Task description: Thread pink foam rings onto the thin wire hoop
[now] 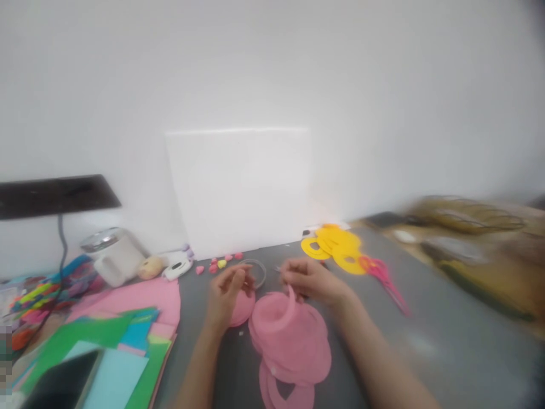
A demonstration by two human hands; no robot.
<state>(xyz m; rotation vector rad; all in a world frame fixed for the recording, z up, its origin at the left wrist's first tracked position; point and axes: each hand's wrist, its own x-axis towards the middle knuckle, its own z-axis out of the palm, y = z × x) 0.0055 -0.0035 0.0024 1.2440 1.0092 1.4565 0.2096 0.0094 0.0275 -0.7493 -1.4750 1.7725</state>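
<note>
My left hand [227,292] is closed, thumb against fingers, and what it pinches is too blurred to tell. Just behind its fingertips is a clear grey ring [264,275], like a tape roll; whether they touch I cannot tell. Under that hand lies a round pink piece [243,309]. My right hand [313,281] is closed on the raised, curling edge of a pink felt-like piece [291,301]. A small thin tip [277,268] shows at its fingers, too blurred to name. Below, several pink ring-shaped cutouts [302,346] overlap in a pile on the grey table.
Yellow cutouts [336,244] and pink scissors [387,284] lie to the right. Small heart-shaped beads [213,265] sit before a white board [242,193] against the wall. Coloured sheets [140,369], a dark phone-like object [62,380] and a white mug-like container [117,258] are at left.
</note>
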